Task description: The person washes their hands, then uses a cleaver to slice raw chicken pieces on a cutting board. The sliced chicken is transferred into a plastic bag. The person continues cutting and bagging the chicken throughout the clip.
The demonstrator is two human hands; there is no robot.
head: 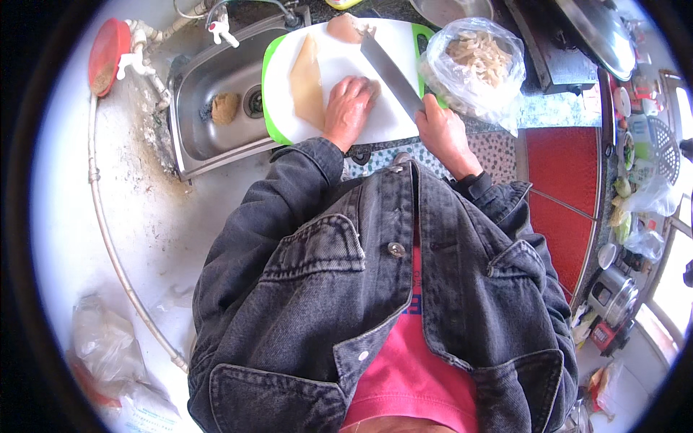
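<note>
A large kitchen knife [391, 70] is in my right hand [439, 125], gripped by its handle. Its broad blade slants up and left over the white cutting board [281, 70] with green ends, and the tip reaches a pale pinkish piece of food [343, 28], perhaps skin, at the far edge. Small cut bits lie by that tip. My left hand [351, 106] rests palm down on the board with bent fingers; whether anything is under the fingertips is hidden. Left of it lies a flat, yellowish sheet [306, 81] of similar food.
A clear plastic bag [479, 65] of pale strips stands right of the board. Left is a steel sink [216, 70] holding a brown scrubbing pad [225, 108], with a tap [222, 32] above. A metal bowl [452, 11] and a stove [566, 59] stand beyond.
</note>
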